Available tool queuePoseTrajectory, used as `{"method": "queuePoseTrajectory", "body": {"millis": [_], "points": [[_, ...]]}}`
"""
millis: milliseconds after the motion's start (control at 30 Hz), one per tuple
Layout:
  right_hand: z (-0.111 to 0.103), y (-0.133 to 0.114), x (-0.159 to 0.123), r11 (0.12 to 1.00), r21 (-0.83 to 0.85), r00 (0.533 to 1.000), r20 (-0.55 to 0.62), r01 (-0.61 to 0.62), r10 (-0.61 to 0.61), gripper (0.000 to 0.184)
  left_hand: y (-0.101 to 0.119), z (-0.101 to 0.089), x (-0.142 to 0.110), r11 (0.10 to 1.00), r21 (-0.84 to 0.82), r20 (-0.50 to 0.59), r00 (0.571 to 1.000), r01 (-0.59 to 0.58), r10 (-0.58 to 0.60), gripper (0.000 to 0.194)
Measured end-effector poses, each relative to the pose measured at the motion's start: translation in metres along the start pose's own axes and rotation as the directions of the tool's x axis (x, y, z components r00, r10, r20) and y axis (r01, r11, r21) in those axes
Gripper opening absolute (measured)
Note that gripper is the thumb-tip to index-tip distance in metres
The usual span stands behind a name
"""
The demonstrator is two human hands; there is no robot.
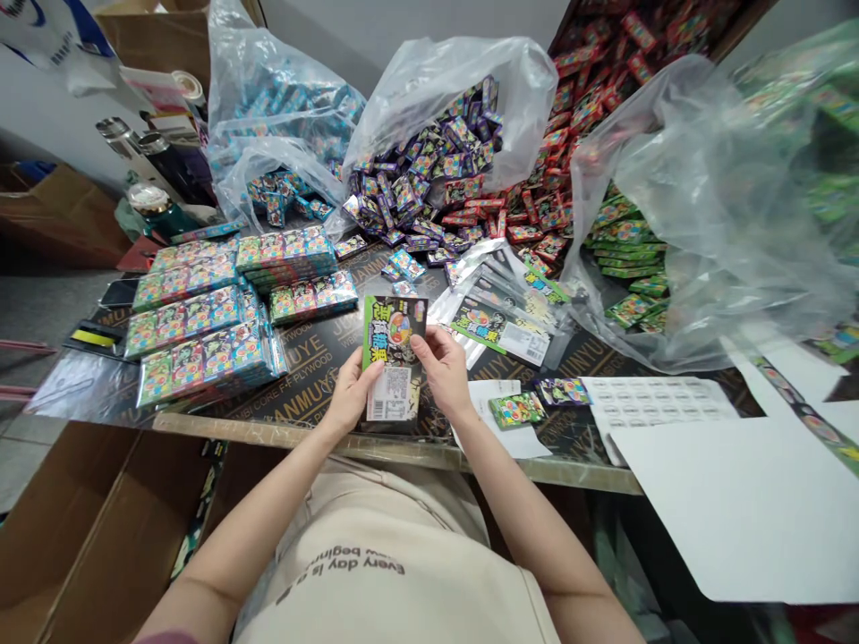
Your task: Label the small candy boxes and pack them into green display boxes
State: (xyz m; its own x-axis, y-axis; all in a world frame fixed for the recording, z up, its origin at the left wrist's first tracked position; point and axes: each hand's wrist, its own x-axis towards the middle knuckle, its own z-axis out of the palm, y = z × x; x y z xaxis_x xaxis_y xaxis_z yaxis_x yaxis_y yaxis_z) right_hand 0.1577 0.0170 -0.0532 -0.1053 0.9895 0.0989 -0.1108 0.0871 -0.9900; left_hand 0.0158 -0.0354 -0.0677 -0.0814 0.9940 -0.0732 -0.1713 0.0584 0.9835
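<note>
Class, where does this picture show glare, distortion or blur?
Head view: pale glare on the clear plastic bag at right veils green packets; head view: wide-angle stretch seems to enlarge the forearms toward the bottom; head view: the black printed pouch shows legible large characters, but its label has blurred fine print.

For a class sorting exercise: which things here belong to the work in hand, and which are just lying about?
Likely part of the work:
printed packet, held by left hand and right hand
similar flat packets
small purple boxes
small red boxes
wrapped stacks

Apparently just lying about:
teal flask
dark bottle
black item with yellow strip
</note>
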Motion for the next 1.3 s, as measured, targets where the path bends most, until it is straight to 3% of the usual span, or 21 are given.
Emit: {"method": "queuePoseTrajectory", "body": {"millis": [133, 300, 367, 500, 600, 667, 833, 967, 1033, 1100, 1133, 1200, 1300], "points": [[-0.021, 0.000, 0.005, 0.999, -0.010, 0.991, 0.125, -0.042, 0.043, 0.033, 0.001, -0.022, 0.008, 0.999, 0.041, 0.134, 0.991, 0.022, -0.027, 0.032], [-0.013, -0.025, -0.004, 0.957, 0.231, 0.984, 0.062, -0.175, 0.165, 0.042, -0.001, -0.020, 0.008, 0.988, 0.031, 0.297, 0.943, 0.150, -0.153, 0.035], [-0.003, -0.035, -0.009, 0.946, 0.241, 0.976, 0.021, -0.217, 0.219, 0.040, 0.002, -0.011, 0.005, 0.988, -0.022, 0.262, 0.954, 0.156, -0.144, 0.034], [0.013, -0.041, -0.019, 0.956, 0.248, 0.971, -0.139, -0.157, 0.195, 0.042, 0.019, 0.002, -0.004, 0.996, -0.088, 0.060, 0.998, -0.004, 0.009, 0.030], [0.018, -0.037, -0.022, 0.964, 0.246, 0.958, -0.236, -0.102, 0.162, 0.042, 0.031, 0.002, -0.008, 1.000, -0.014, 0.085, 0.996, 0.000, 0.001, 0.030], [0.018, -0.035, -0.021, 0.964, 0.231, 0.966, -0.190, -0.130, 0.175, 0.034, 0.035, -0.001, -0.009, 0.998, -0.038, 0.089, 0.995, 0.056, -0.052, 0.036], [0.016, -0.037, -0.023, 0.956, 0.214, 0.980, 0.027, -0.199, 0.198, 0.020, 0.043, -0.005, -0.006, 0.905, -0.343, -0.041, 0.959, 0.250, -0.280, 0.039], [0.010, -0.041, -0.030, 0.968, 0.169, 0.981, 0.087, -0.183, 0.171, 0.016, 0.061, -0.012, -0.005, 0.891, -0.295, 0.039, 0.936, 0.345, -0.349, 0.019], [0.004, -0.040, -0.033, 0.993, 0.065, 0.993, 0.056, -0.103, 0.099, 0.014, 0.072, -0.017, -0.009, 0.951, -0.160, 0.015, 0.964, 0.265, -0.266, 0.015], [-0.004, -0.038, -0.035, 0.993, -0.085, 0.996, -0.009, 0.088, -0.089, 0.011, 0.080, -0.020, -0.016, 0.996, 0.074, -0.036, 0.998, 0.051, -0.049, 0.013], [-0.008, -0.036, -0.036, 0.965, -0.161, 0.977, -0.008, 0.207, -0.211, 0.012, 0.083, -0.020, -0.020, 0.975, 0.207, -0.027, 0.996, -0.080, 0.088, 0.012], [-0.015, -0.032, -0.036, 0.861, -0.263, 0.900, 0.093, 0.435, -0.426, 0.018, 0.088, -0.020, -0.027, 0.856, 0.413, 0.064, 0.947, -0.311, 0.314, 0.009], [-0.023, -0.030, -0.037, 0.749, -0.307, 0.808, 0.274, 0.587, -0.522, 0.025, 0.090, -0.020, -0.033, 0.703, 0.532, 0.176, 0.873, -0.473, 0.454, 0.005]]}}
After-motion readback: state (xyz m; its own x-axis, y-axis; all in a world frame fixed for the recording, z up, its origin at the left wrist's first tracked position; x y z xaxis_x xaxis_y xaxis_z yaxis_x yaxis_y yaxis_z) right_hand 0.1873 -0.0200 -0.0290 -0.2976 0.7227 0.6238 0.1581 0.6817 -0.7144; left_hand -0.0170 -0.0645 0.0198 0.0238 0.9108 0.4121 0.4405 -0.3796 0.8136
